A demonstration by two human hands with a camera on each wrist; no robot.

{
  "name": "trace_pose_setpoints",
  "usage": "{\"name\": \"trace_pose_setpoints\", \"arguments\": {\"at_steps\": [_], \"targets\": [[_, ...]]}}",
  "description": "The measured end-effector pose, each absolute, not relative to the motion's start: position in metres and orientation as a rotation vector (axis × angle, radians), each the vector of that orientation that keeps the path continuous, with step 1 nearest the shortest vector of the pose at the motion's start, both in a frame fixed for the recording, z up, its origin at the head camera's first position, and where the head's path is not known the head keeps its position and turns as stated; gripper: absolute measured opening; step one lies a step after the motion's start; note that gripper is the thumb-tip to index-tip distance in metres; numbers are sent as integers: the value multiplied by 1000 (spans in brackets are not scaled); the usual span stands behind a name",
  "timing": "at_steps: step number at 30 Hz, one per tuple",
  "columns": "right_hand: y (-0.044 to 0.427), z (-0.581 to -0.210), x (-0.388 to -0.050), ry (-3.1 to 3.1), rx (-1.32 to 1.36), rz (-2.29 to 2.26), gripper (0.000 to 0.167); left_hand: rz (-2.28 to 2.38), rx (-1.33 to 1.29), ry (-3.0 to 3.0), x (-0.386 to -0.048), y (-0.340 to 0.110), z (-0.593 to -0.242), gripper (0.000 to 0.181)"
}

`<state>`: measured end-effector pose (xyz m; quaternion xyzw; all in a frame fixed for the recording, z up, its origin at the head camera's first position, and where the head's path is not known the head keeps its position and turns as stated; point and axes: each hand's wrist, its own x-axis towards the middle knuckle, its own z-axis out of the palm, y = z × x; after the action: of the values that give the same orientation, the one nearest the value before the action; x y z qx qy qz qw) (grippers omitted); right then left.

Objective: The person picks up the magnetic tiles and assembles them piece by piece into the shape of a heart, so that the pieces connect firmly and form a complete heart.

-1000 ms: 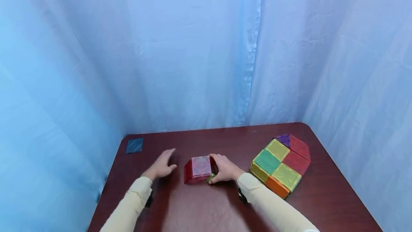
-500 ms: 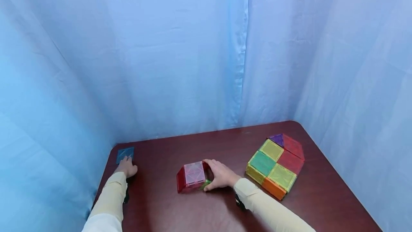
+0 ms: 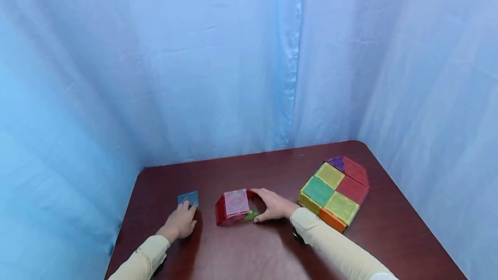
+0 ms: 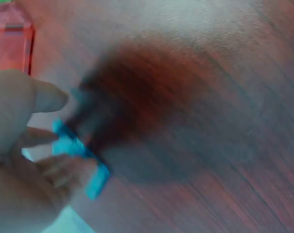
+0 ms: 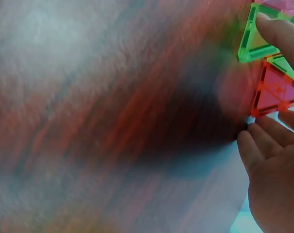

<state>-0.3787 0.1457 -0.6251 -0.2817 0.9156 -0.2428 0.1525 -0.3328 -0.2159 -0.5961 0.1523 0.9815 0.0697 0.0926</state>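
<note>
In the head view my left hand (image 3: 180, 222) lays its fingers over a blue square magnetic tile (image 3: 188, 196) on the left part of the table. The left wrist view has the same tile (image 4: 73, 145) among the fingers, with the thumb apart from it. My right hand (image 3: 274, 205) holds the right side of a small magnetic-tile structure (image 3: 236, 202) between thumb and fingers. That structure has a clear pinkish square on top and red tiles at its sides. By the right thumb leans a green triangular tile (image 5: 258, 36); a red triangular tile (image 5: 275, 87) sits near the fingers.
A larger block of magnetic tiles (image 3: 319, 191), yellow, green, red, orange and purple, stands at the right on the dark red-brown table (image 3: 233, 254). Pale blue curtains (image 3: 218, 64) hang behind the table and along both sides.
My left hand has reached out to the blue tile at the far left corner and brought it right, nearer the structure. My right hand stays at the structure; the head view has shifted a little.
</note>
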Motion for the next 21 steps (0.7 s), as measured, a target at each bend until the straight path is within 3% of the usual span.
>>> {"name": "trace_pose_setpoints", "arguments": {"at_steps": [8,15,21], "targets": [[152,-624,-390,2597,-825,-691,101,510,305,2770,-373,-240,-594,85],[151,-624,-391,2581,-830,-708,101,366,324,2859,-370,-240,-594,73],[151,-624,-389,2579,-811,-710,100,552,354,3062,-365,-204,-561,74]]}}
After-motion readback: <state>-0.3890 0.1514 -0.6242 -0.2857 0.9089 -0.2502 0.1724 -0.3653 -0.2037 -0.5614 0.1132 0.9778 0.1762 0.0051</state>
